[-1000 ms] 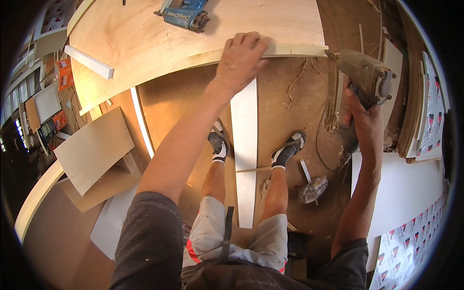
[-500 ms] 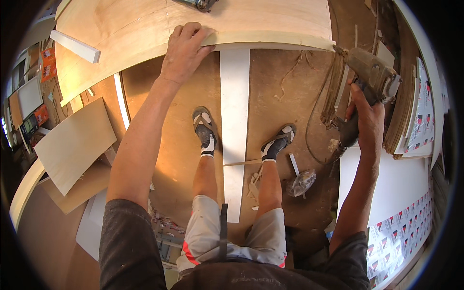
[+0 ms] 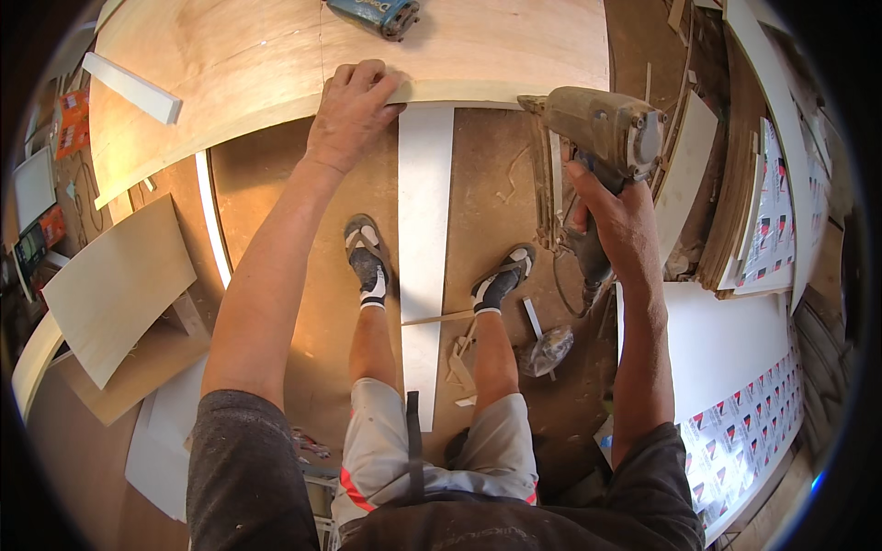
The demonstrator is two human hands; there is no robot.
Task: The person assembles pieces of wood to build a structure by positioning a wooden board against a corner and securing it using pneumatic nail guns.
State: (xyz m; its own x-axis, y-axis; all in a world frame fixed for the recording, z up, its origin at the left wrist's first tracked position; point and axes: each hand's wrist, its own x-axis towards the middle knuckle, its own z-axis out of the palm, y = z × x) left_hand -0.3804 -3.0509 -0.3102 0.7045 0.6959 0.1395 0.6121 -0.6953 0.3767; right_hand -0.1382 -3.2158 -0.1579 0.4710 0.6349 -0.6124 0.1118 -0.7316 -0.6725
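A wide plywood sheet (image 3: 230,64) with a pale strip along its near edge lies at the top of the view. My left hand (image 3: 351,115) grips this edge, fingers curled over the top and thumb by the front side. In my right hand (image 3: 620,216) is a dusty nail gun (image 3: 597,124), held by its handle with the long magazine hanging down. Its nose points left, at the near edge of the sheet; whether it touches the wood I cannot tell. A hose runs from the bottom of the handle.
A blue power tool (image 3: 378,16) and a white block (image 3: 133,87) lie on the plywood. Below, a long white board (image 3: 425,275) runs between my feet. Stacked panels (image 3: 744,202) stand at right, loose plywood pieces (image 3: 119,285) at left. A plastic bag (image 3: 547,352) lies on the floor.
My right hand has brought the nail gun leftward along the plywood's near edge. My left hand keeps its hold on the edge. The view has shifted slightly, showing more of the blue tool.
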